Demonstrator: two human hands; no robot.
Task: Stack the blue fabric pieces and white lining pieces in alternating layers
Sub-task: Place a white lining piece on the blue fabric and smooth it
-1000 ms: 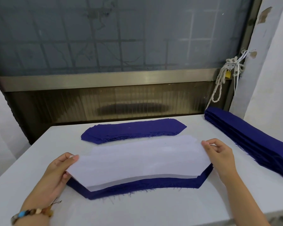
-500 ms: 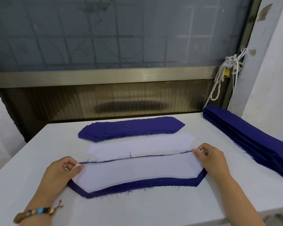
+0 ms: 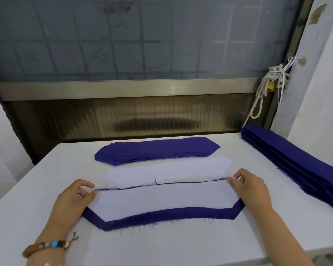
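A white lining piece (image 3: 161,202) lies flat on a blue fabric piece (image 3: 169,216) near the table's front, its far edge lined up with the blue's frayed far edge. My left hand (image 3: 73,202) pinches the lining's left far corner. My right hand (image 3: 252,189) pinches its right far corner. Just behind lies a pile of white lining pieces (image 3: 167,169). Farther back sits a stack of blue fabric pieces (image 3: 156,150).
The white table (image 3: 161,246) ends in front near my arms. A long stack of folded blue fabric (image 3: 296,162) runs along the right edge by the wall. A window frame and a hanging white rope (image 3: 261,96) stand behind.
Both hands have lowered the white lining from a lifted, tilted hold down onto the blue piece and drawn it flat. The white pile behind has come into view.
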